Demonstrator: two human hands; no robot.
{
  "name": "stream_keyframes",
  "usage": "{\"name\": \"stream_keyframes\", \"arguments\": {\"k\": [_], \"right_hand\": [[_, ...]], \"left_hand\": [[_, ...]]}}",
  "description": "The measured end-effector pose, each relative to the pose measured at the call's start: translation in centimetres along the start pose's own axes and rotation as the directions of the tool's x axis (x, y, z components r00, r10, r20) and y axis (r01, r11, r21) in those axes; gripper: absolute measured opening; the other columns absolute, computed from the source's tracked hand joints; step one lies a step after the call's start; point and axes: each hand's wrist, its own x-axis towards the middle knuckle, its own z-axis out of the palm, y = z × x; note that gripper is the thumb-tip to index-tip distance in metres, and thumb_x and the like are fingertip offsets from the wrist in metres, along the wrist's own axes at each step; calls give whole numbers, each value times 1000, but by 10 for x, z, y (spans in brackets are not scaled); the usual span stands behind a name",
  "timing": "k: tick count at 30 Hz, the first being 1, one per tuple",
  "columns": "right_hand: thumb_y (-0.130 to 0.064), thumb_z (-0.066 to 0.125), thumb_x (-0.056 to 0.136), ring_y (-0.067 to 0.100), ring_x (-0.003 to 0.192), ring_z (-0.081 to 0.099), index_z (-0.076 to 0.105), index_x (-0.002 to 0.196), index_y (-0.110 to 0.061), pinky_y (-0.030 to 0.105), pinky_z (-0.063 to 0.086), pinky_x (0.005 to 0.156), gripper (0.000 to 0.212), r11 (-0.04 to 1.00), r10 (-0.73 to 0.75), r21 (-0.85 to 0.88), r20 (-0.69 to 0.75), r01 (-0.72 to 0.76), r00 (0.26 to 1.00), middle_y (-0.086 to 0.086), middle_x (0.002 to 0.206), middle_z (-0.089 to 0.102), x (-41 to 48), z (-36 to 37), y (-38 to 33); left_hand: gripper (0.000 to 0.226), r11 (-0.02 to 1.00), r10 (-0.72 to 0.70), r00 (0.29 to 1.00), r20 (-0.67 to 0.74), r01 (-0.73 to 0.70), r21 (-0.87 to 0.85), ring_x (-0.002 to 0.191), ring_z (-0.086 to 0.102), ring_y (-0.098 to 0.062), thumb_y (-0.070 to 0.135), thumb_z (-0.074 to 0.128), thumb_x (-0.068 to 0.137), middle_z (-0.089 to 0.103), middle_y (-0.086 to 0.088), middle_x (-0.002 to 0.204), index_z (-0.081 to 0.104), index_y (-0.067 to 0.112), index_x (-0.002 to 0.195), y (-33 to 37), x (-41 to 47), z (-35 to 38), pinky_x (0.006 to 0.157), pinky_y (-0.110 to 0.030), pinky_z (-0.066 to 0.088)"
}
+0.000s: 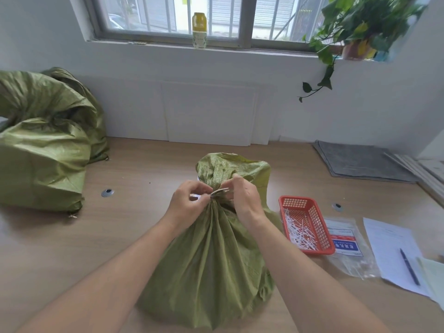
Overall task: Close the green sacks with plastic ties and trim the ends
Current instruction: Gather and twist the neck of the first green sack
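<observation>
both hands, left (189,200) and right (245,195), pinch a tie (219,191) round the sack (211,255) neck on the table (144,164).

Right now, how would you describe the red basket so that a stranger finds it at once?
Start at the wooden table under the window and find the green sack being tied in its middle. Just right of that sack lies a basket; unlike the clear bag beside it, it is red mesh and holds white strips.

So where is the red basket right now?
In the head view, the red basket sits on the table right of centre, between the green sack being tied and a clear plastic packet.
</observation>
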Motion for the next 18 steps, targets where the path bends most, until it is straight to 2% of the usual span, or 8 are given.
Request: {"name": "stream_keyframes", "arguments": {"k": [3, 7, 10, 13, 18], "right_hand": [[-70, 27, 86, 19, 111, 64, 74, 98, -28, 49, 49, 103, 64, 994, 53, 104, -63, -46, 997, -7, 113, 72, -4, 2, -2], [-68, 22, 93, 21, 123, 57, 73, 113, -29, 52, 42, 110, 67, 982, 110, 161, -67, -98, 992, -5, 127, 65, -12, 2, -7], [-63, 21, 102, 21, 123, 56, 71, 121, -28, 50, 42, 109, 64, 975, 126, 191, -70, -110, 990, -7, 123, 63, -16, 0, -7], [-59, 21, 105, 21, 123, 53, 69, 126, -26, 44, 40, 103, 62, 973, 129, 201, -61, -115, 990, -1, 129, 61, -21, -2, -6], [-59, 21, 105, 19, 124, 51, 68, 131, -26, 44, 38, 104, 63, 974, 107, 206, -39, -97, 993, -4, 126, 57, -37, -9, -4]], "left_hand": [[42, 965, -166, 986, -30, 156, -209, 110, 61, -19, 43, 47, 85, 67, -4, 116, 75, 21, 106, 15, 0, -2, 94, -38, 50], [57, 888, -311, 950, -38, 276, -368, 119, 57, -21, 56, 36, 85, 63, -6, 124, 73, 28, 117, 26, -1, -8, 104, -44, 46], [60, 867, -359, 933, -21, 325, -377, 128, 52, -22, 62, 34, 83, 59, -4, 132, 69, 34, 123, 31, -8, -13, 112, -48, 42], [66, 865, -378, 925, -28, 343, -366, 133, 49, -24, 63, 34, 84, 56, -4, 138, 65, 33, 133, 38, -21, -16, 113, -46, 41], [50, 873, -365, 927, -91, 306, -379, 138, 46, -27, 51, 31, 105, 53, -6, 143, 62, 30, 138, 52, -47, -15, 113, -45, 40]]}}
